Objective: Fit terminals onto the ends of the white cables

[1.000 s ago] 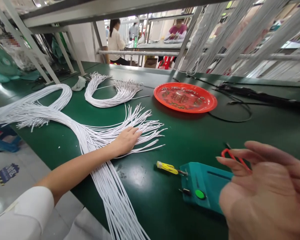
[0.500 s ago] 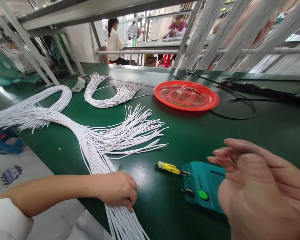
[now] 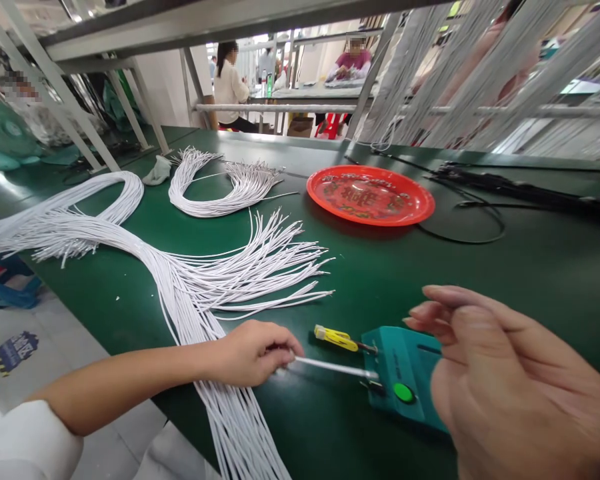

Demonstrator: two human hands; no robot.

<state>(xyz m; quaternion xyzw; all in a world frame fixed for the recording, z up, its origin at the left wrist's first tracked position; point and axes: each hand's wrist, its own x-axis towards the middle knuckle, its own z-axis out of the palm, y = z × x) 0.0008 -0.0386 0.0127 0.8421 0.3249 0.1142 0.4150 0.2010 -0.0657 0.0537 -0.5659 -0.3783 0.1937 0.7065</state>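
My left hand (image 3: pixel 255 353) pinches one white cable (image 3: pixel 333 366) whose far end reaches the metal contact at the lower left of a teal device (image 3: pixel 387 373) with a green button. Beneath my left forearm and hand lies a large bundle of white cables (image 3: pixel 240 427), fanned out toward the middle of the table. A yellow coiled wire (image 3: pixel 337 338) is attached to the device's upper contact. At the right, my right hand (image 3: pixel 510 360) is raised over the device's right side, thumb and fingers curled together; whatever they hold, if anything, is hidden.
A red tray (image 3: pixel 370 195) stands on the green table (image 3: pixel 350 280). More white cables (image 3: pixel 220 200) lie at the back left, black cables (image 3: pixel 530 187) at the back right. A metal frame (image 3: pixel 280 107) crosses behind, with hanging white cables (image 3: pixel 440 73) and seated people beyond.
My left hand has moved up and right off the bundle and now holds a single cable against the device. My right hand has shifted slightly left.
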